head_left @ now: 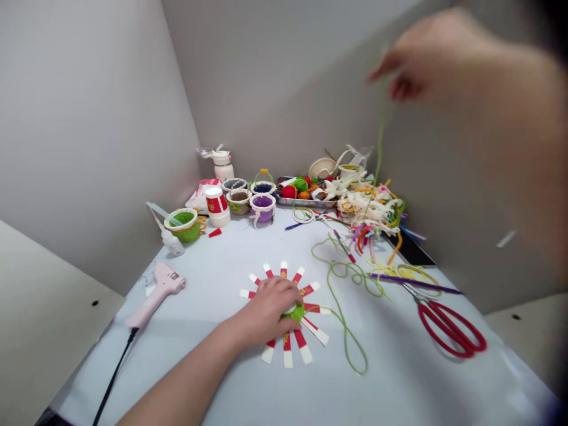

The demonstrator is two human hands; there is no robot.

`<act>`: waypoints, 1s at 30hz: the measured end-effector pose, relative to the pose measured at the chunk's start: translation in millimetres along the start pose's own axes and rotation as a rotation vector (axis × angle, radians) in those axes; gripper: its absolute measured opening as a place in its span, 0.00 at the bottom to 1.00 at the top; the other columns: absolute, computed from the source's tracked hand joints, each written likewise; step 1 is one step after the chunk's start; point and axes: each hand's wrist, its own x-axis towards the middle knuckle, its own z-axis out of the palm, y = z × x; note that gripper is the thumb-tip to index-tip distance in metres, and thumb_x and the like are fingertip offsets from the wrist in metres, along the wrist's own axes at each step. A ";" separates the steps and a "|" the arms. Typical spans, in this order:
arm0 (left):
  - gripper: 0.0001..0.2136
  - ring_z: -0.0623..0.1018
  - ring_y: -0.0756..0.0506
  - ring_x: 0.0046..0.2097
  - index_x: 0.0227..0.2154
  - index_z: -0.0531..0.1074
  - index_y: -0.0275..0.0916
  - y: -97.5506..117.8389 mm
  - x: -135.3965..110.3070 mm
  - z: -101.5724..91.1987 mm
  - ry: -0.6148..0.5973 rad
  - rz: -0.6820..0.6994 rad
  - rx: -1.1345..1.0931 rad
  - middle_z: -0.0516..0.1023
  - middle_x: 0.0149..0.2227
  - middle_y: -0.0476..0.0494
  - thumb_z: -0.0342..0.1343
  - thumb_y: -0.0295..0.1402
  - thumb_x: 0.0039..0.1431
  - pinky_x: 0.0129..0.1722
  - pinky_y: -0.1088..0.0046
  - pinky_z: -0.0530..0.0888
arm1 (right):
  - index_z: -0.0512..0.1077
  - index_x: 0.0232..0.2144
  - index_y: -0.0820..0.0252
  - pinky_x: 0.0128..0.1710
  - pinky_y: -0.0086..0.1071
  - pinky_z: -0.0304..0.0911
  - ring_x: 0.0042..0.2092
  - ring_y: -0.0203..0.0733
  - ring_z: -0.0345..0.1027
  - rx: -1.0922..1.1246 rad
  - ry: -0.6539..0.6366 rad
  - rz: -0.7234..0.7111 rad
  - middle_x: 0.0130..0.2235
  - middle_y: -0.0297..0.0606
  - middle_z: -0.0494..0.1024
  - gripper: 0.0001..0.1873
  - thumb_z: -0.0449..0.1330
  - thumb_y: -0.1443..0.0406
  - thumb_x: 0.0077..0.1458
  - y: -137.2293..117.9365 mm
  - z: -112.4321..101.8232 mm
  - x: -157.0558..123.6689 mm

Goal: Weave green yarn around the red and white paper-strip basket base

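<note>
Flat on the table lies a ring of red and white paper strips (300,346) spread like a sunburst. At its centre sits a green yarn-wrapped piece (294,312), mostly covered by my left hand (273,305), whose fingers curl over and hold it. My right hand (421,59) is raised high at the upper right, blurred by motion, with its fingers pinched on green yarn (380,139). That strand hangs down toward the pile at the back. More green yarn (348,331) runs from the centre piece and lies in loose loops on the table.
Red-handled scissors (452,331) and a purple stick (415,283) lie at right. A pink glue gun (157,293) with a black cord rests at left. Behind stand small yarn baskets (262,210), a white bottle (222,165), a metal tray (306,202) and a heap of scraps (368,204).
</note>
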 end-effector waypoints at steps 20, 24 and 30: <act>0.12 0.70 0.38 0.62 0.51 0.74 0.44 3.4 -4.1 -9.0 -0.027 0.042 -0.011 0.76 0.56 0.42 0.53 0.27 0.68 0.65 0.54 0.65 | 0.70 0.34 0.55 0.46 0.41 0.67 0.44 0.46 0.68 0.218 -0.445 -0.657 0.39 0.40 0.76 0.10 0.56 0.68 0.71 117.7 263.0 -231.2; 0.15 0.70 0.39 0.64 0.53 0.74 0.45 4.8 -5.4 -11.9 -0.025 0.050 -0.028 0.73 0.61 0.41 0.52 0.26 0.68 0.65 0.55 0.67 | 0.69 0.37 0.54 0.45 0.40 0.67 0.43 0.46 0.70 0.284 -0.398 -0.641 0.40 0.39 0.78 0.09 0.53 0.67 0.72 117.8 258.6 -239.1; 0.17 0.72 0.41 0.62 0.57 0.72 0.43 5.4 -9.5 -19.1 -0.041 0.065 -0.052 0.71 0.60 0.39 0.52 0.25 0.69 0.63 0.59 0.71 | 0.70 0.40 0.53 0.37 0.37 0.67 0.37 0.43 0.74 0.326 -0.484 -0.528 0.38 0.37 0.81 0.09 0.51 0.64 0.72 117.1 257.0 -250.6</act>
